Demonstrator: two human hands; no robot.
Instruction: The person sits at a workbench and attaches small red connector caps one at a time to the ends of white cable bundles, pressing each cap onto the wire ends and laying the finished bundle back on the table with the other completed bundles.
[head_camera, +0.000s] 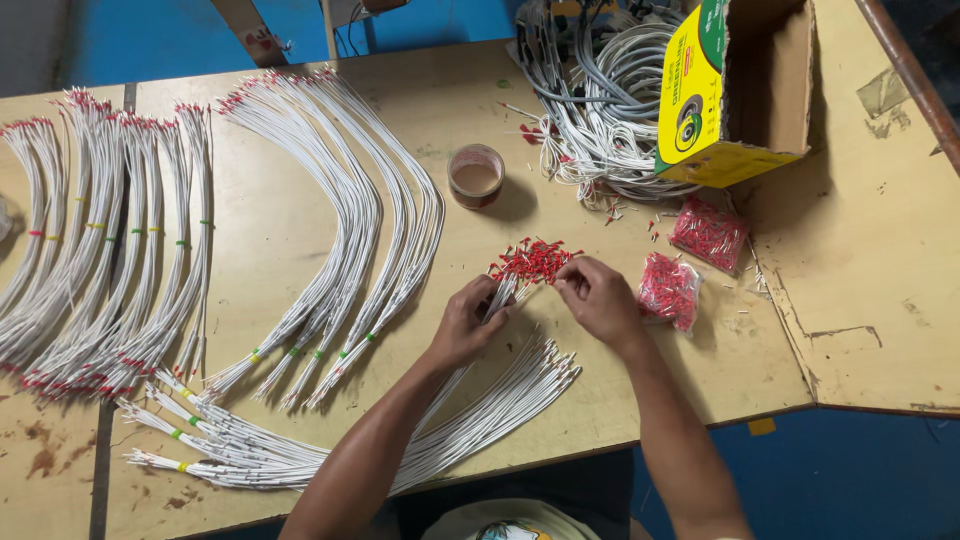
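Note:
My left hand (466, 322) grips the ends of a bunch of white wires (500, 400) that trails back toward me across the wooden table (860, 260). My right hand (598, 296) pinches something small and red just right of those wire ends, at the edge of a loose pile of red ferrules (533, 260). The two hands nearly touch above the pile.
Curved bundles of white wires (350, 230) with red tips lie at centre and left (100, 250). A roll of tape (476, 176) stands behind the pile. Two clear bags of red ferrules (668, 290) (708, 233) lie right. A yellow cardboard box (735, 90) and tangled wires (600, 100) sit at the back.

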